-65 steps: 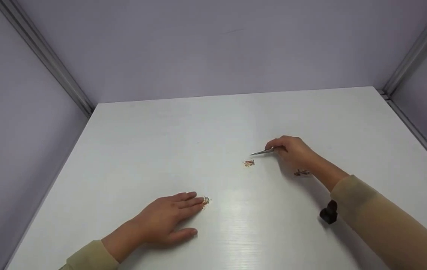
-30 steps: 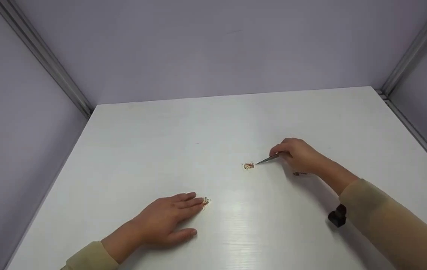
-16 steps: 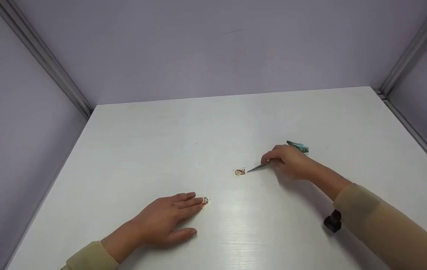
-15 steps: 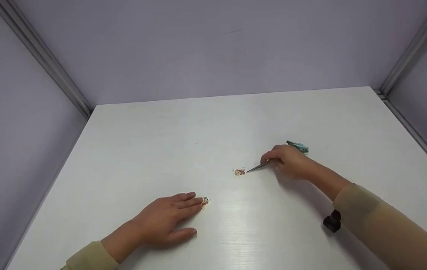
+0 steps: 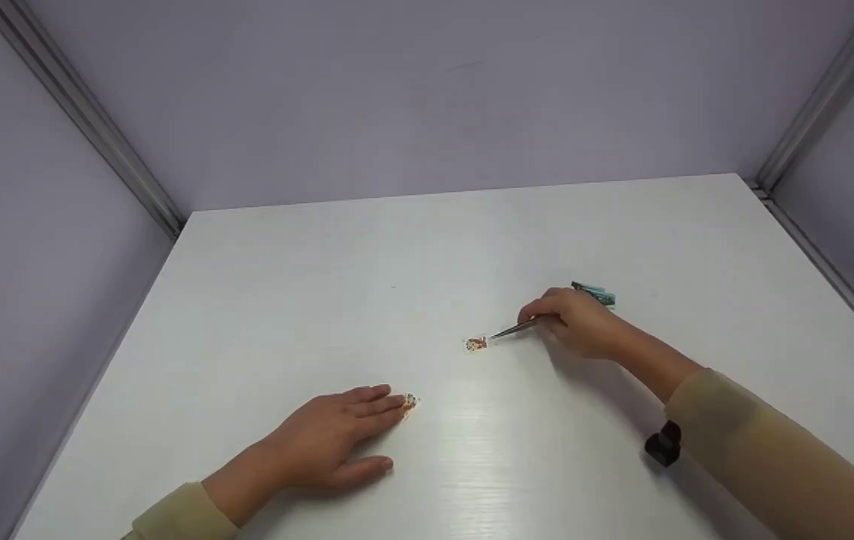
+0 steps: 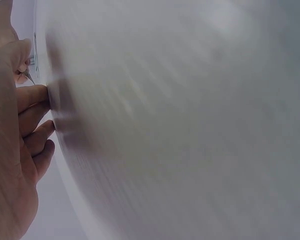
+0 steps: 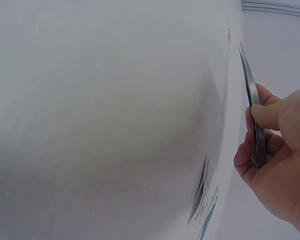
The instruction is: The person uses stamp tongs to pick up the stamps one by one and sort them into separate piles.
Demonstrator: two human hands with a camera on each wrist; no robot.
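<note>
The tweezers (image 5: pixel 518 328), thin, grey and pointed, are pinched in the right hand (image 5: pixel 577 322), their tips touching a small reddish stamp (image 5: pixel 476 343) just left of that hand. The left hand (image 5: pixel 326 439) lies flat on the bench (image 5: pixel 337 285), fingertips beside another small stamp (image 5: pixel 410 402). Since two seconds ago the reddish stamp has shifted left, and a green stamp (image 5: pixel 593 293) behind the right hand has come into view.

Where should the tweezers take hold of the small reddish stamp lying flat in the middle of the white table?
Probably at the edge of the small reddish stamp nearest the thin metal tweezers, coming low from the right hand side. It lies flat on the white table, so only a thin edge offers grip.
</note>
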